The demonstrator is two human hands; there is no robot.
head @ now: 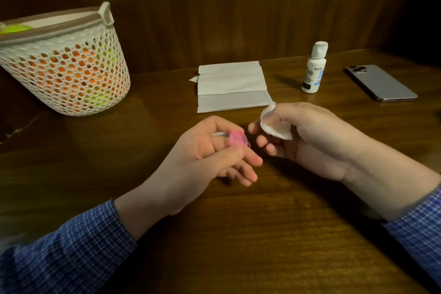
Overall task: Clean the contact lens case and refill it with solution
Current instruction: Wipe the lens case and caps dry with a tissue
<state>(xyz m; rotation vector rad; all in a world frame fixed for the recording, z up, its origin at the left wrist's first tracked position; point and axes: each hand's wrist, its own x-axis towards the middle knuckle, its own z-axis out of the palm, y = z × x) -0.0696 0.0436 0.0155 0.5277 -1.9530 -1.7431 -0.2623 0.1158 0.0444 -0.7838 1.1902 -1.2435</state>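
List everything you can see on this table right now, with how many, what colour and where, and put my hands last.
Basket: one, white mesh, far left, orange and green items inside.
Tissue sheets: folded stack, white, centre back of the table.
Solution bottle: one, white, upright right of the tissues, cap on.
Phone: one, grey, face down, far right.
Table: one, dark wood.
Lens case cap: one, pink, pinched in the left grip.
Cotton pad: one, white, held in the right grip.
Left hand: centre, blue checked sleeve.
Right hand: right of centre, same sleeve.
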